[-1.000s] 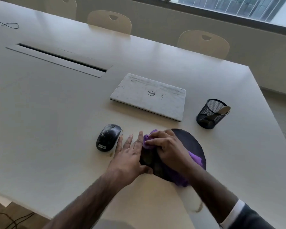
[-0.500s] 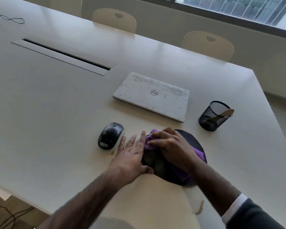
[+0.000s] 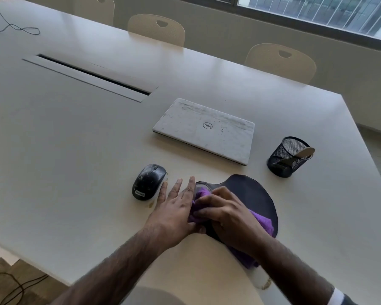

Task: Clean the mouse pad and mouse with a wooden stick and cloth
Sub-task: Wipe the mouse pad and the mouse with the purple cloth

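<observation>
Right hand (image 3: pixel 226 211) clutches soft purple cloth (image 3: pixel 263 222) on the likely floppy mouse pad (image 3: pixel 251 189); open left hand (image 3: pixel 174 209) lies flat, bracing its edge.

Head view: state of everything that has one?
laptop: closed, lid scuffed.
mouse: upright on table, smudged.
mouse pad: flat, partly under cloth.
cloth: bunched, on the pad.
wooden stick: leaning in mesh cup.
mesh cup: upright.
left hand: flat, fingers straight, beside pad.
right hand: grips cloth.
</observation>
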Tool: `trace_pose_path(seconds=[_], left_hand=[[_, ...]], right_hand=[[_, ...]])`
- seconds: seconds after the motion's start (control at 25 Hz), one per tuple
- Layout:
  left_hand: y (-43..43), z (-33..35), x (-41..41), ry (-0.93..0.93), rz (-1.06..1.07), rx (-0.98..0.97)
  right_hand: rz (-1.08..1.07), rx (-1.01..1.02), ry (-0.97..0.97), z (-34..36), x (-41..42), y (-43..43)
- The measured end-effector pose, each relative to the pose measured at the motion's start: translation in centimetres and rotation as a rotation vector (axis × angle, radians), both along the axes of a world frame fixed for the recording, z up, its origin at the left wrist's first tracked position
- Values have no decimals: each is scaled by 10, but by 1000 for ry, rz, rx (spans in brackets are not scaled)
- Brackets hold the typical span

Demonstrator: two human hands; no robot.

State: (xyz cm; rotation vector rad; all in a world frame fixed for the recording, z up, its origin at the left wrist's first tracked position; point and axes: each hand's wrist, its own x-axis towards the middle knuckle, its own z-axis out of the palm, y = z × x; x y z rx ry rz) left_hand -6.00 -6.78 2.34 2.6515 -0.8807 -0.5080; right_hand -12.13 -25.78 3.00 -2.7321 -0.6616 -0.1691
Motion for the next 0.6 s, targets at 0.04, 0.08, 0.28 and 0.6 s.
trace_pose_path(seconds=[0.04,0.08,0.28,0.6], left_hand=[[0,1,0,-9,-3,11],[0,1,0,-14,-2,13],[0,6,-2,36,26,-54],[0,12,-5,36,39,-57]], right_hand=[[34,2,5,1,-3,-1],[56,-7,3,1,-3,-3],[-127,20,-51,-10,32,-16],[-105,72,-33,-8,-7,-5]])
